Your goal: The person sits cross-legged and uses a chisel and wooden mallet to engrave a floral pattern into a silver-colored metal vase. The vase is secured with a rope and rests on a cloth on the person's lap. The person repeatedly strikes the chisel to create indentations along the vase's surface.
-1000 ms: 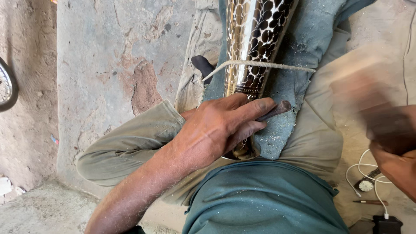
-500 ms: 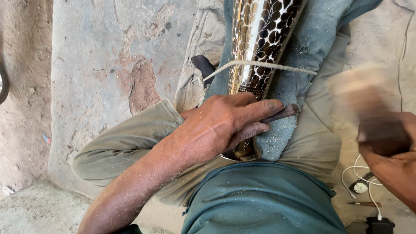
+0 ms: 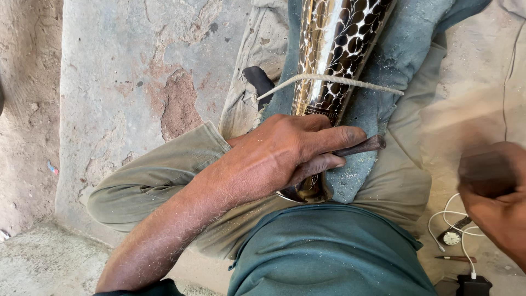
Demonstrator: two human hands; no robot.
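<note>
On my far left is the bare floor (image 3: pixel 33 137), then a cracked stone slab (image 3: pixel 126 82) under my bent knee (image 3: pixel 137 186). My left hand (image 3: pixel 279 156) lies across my lap, fingers closed around a dark punch (image 3: pixel 361 146) whose tip pokes out past my forefinger, pressed near the lower end of the vase (image 3: pixel 334 60). It has stayed put over the last second; the grip and the punch's angle look the same as before.

The vase, a shiny metal piece with dark cut pattern, runs up and away from my lap, resting on a blue cloth (image 3: pixel 394 71) and crossed by a pale cord (image 3: pixel 339 81) pulled tight over it. It hasn't shifted either.

What did change is on the right: my right hand (image 3: pixel 493 192) has dropped and swung in toward the punch, and it is smeared with motion. It is closed on something dark, but the blur hides what, so I cannot tell. I judge this to be a striking swing, with the left hand steadying the punch.

Below it lie a white cable (image 3: pixel 446 214) and a small round dial (image 3: pixel 452 237).
</note>
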